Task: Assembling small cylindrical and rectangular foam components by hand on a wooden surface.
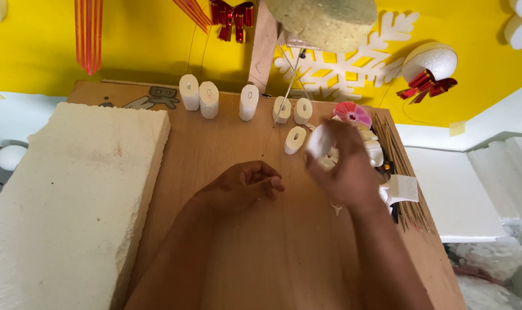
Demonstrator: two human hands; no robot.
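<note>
My right hand (347,169) is raised over the right side of the wooden table (238,229) and grips a small white foam piece (318,142) at its fingertips; the hand is blurred. My left hand (246,182) rests on the table centre with fingers curled loosely and holds nothing. Just left of the held piece lies a white foam cylinder with a slot (295,139). Several more slotted foam cylinders (209,99) stand in a row along the table's far edge.
A thick foam slab (71,195) covers the table's left side. A pink disc (353,113), foam scraps and a foam block (403,188) lie at the right edge beside thin sticks. A wire cutter (284,97) hangs above. Foam sheets (462,195) lie off to the right.
</note>
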